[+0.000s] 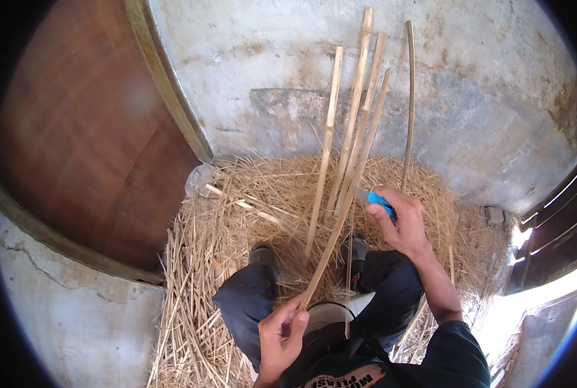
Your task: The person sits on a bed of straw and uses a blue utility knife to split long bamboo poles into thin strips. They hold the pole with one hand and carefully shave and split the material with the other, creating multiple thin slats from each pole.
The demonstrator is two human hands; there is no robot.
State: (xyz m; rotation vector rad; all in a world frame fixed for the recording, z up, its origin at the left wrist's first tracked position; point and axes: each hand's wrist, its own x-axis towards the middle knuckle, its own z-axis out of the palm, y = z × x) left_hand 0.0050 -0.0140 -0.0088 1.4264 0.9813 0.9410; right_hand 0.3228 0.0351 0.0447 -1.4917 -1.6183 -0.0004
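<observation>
My left hand (282,335) pinches the near end of a long, thin bamboo strip (325,262), which slants up and away toward the wall. In my right hand (403,221) is a utility knife (380,202) with a blue handle. Its blade points left and lies at the strip's edge, about halfway along; whether it bites into the strip is too small to tell. Just beyond, several other bamboo strips (329,132) stand upright, leaning toward the wall. A thinner, darker stick (410,97) leans there separately, farther right.
Shavings and split pieces (191,310) cover the floor in a thick heap around my shoes (262,257). A stained concrete wall (495,116) rises behind. At left is a brown panel (88,129) in a wooden frame. Dark slats (557,226) let in bright light at right.
</observation>
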